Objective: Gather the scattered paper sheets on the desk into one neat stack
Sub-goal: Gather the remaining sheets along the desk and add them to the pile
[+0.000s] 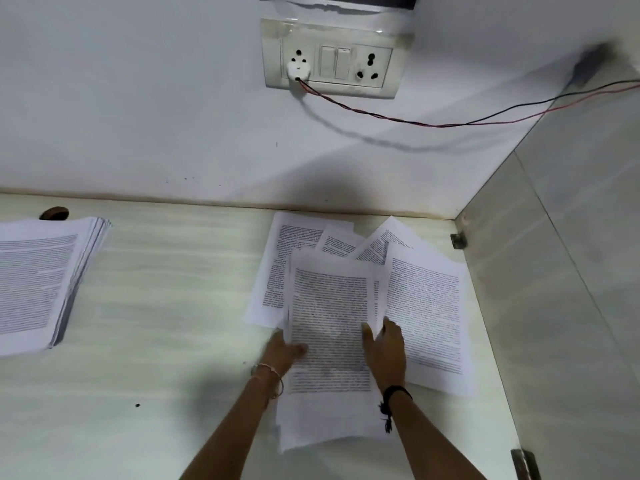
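Sheets (pixel 329 306) of dense printed text overlap askew, fanned out.

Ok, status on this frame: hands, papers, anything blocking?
Left hand, right hand each grip a side edge of the centre bundle. Loose sheets lie fanned behind and right of it. Separate stack sits far left. Nothing blocking.

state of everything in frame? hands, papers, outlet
Loose sheets: fanned out, overlapping, flat on the desk.
Bundle: roughly squared, lying partly over them, held at both side edges.
Left hand: grips its left edge.
Right hand: grips its right edge.
Stack: at left, untouched, edges slightly fanned.
Plug: plugged in.
Right socket: empty.
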Action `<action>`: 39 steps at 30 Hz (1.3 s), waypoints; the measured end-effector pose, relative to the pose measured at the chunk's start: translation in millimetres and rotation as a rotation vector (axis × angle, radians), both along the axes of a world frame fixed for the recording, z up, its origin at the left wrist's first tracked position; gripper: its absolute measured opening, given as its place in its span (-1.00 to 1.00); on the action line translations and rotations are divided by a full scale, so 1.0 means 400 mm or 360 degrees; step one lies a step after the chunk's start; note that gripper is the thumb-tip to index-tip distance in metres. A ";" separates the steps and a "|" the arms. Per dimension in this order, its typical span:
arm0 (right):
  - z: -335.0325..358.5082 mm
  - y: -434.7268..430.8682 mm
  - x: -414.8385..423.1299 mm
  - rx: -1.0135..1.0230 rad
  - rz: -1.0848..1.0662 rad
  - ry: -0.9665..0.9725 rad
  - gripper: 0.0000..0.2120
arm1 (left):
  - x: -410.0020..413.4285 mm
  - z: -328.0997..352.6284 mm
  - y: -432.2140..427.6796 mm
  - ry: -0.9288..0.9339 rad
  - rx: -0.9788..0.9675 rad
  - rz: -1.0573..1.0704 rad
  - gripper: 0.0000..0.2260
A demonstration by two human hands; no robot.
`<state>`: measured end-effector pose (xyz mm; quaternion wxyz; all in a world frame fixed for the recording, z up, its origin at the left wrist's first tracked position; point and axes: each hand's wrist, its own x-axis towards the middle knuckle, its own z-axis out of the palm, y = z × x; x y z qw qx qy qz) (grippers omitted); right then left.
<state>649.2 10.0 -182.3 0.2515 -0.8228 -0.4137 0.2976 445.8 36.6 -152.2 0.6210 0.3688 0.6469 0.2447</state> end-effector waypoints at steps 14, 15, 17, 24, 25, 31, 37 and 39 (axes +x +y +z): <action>0.106 0.171 -0.102 -0.0165 0.0381 0.1453 -0.15 | -0.198 0.236 0.120 -0.0595 0.0001 0.0145 -0.59; 0.112 0.182 -0.104 -0.0150 0.0411 0.1584 -0.22 | -0.200 0.243 0.123 -0.0622 -0.0047 0.0105 -0.52; 0.122 0.194 -0.107 -0.0117 0.0432 0.1810 -0.37 | -0.201 0.255 0.129 -0.0695 -0.0104 0.0034 -0.35; 0.135 0.214 -0.041 0.0094 0.0279 0.1820 -0.62 | -0.132 0.247 0.190 -0.0273 0.0353 0.0258 -0.28; 0.135 0.217 -0.025 0.0149 0.0255 0.1762 -0.58 | -0.110 0.235 0.202 -0.0210 0.0385 0.0329 -0.28; 0.107 0.174 0.108 0.0320 -0.0232 0.1287 -0.56 | 0.050 0.163 0.264 -0.0102 0.0256 -0.0026 -0.40; 0.013 0.072 0.245 0.0089 -0.0431 0.0181 -0.44 | 0.240 0.062 0.251 0.0381 0.0071 -0.1001 -0.36; -0.003 0.046 0.267 -0.0008 -0.0535 -0.0237 -0.48 | 0.290 0.026 0.246 0.0419 0.0075 -0.1058 -0.48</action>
